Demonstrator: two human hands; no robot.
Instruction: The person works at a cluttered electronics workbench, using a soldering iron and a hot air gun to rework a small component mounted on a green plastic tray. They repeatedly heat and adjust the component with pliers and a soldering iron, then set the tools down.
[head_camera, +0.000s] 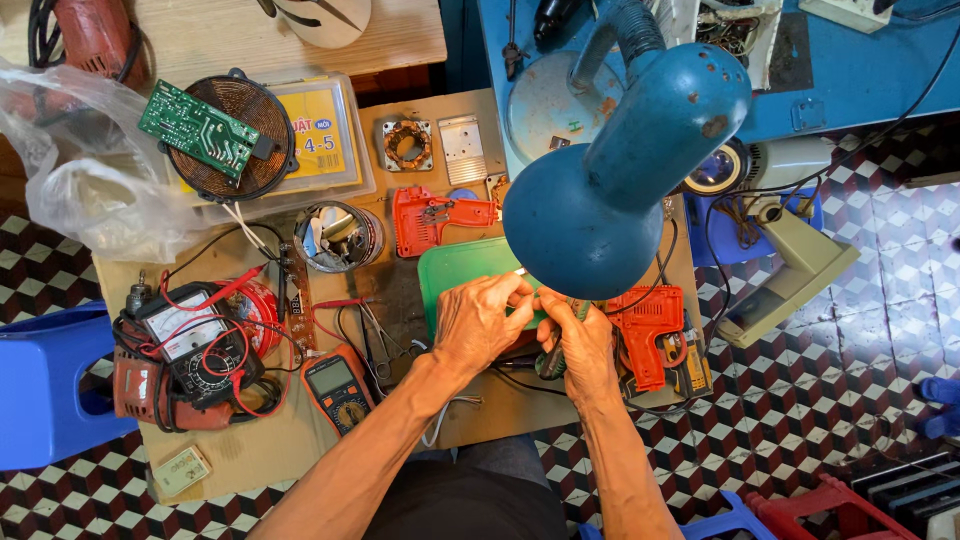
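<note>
The way from above is blocked by the big blue lamp (625, 170). Bare board (290, 440) is left near the orange meter (338, 388).

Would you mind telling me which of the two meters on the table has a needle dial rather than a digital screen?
The analog meter at the far left, wrapped in red leads; the orange-edged meter beside it has a digital screen.

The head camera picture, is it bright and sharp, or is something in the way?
Head view: evenly bright and mostly sharp, with soft shadows. The big blue lamp sits close to the camera and hides part of the green tray. The left hand and right hand are clear; the floor tiles curve a little at the edges.
</note>
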